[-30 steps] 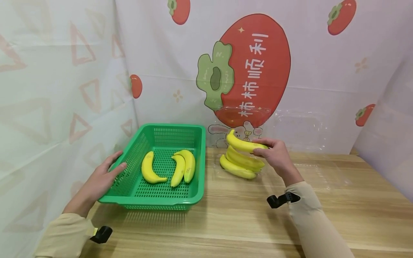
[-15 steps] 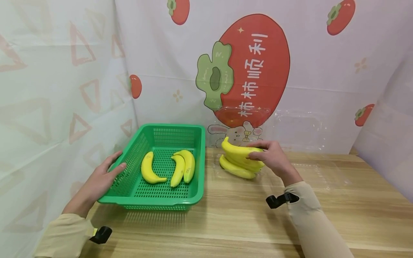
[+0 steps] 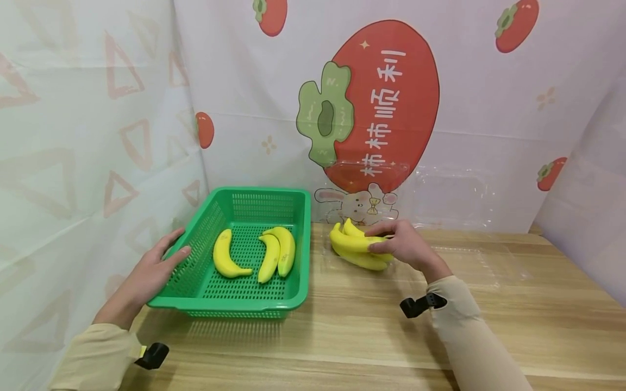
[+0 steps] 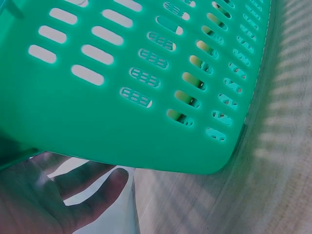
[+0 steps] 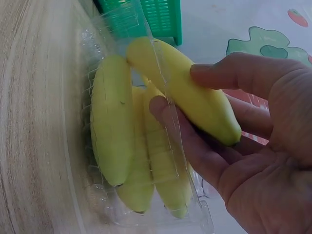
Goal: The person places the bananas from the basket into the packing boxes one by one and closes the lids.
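My right hand (image 3: 403, 244) pinches a yellow banana (image 5: 209, 102) between thumb and fingers. It is at the opening of a clear plastic clamshell box (image 5: 190, 190), where more bananas (image 5: 112, 122) lie side by side beneath it. In the head view, the held banana (image 3: 352, 243) overlaps those in the box. On the left, a green slotted basket (image 3: 307, 260) contains three bananas: one curved banana (image 3: 225, 255) apart at the left and two together at the right. My left hand (image 3: 151, 274) rests at its left rim, fingers loosely extended; in the left wrist view the fingers (image 4: 95, 195) show past the basket's edge.
Another clear plastic box (image 3: 484, 260) stands open to the right, its raised lid against the printed curtain (image 3: 469, 92). Curtains also border the wood-grain table (image 3: 352, 342) at left and right. The basket stands close to the left curtain.
My right hand has lowered the banana leftward and down, from above the other bananas to right among them in the clear box. The left hand and basket have stayed in place.
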The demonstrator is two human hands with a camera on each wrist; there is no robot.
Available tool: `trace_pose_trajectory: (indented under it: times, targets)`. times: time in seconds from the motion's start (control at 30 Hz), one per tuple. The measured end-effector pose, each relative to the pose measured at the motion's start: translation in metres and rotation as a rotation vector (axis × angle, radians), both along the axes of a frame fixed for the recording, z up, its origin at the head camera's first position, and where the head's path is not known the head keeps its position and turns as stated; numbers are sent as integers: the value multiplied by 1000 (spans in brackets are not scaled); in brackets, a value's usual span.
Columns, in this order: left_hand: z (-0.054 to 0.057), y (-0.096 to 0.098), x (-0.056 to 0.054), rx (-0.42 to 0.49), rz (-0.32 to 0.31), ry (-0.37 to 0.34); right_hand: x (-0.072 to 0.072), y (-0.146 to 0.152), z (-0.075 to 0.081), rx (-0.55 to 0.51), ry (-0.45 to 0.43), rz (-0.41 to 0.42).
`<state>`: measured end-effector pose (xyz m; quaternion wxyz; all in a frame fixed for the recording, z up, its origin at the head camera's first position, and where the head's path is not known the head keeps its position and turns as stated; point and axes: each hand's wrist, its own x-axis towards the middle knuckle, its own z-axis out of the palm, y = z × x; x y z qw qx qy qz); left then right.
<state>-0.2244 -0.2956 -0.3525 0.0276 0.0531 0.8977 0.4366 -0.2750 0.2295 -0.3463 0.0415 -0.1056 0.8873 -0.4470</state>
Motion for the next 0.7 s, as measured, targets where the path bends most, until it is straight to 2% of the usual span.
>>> trace_pose_trajectory:
  times: [0.13,0.33,0.7]
  targets:
    - [0,0,0,7,-3,0,0,-2,-1,33,19,24]
    - [1,0,1,16,-8,1,1,-3,-2,66,-9,28]
    - [0,0,0,10,-4,-1,0,-1,-3,74,-26,19]
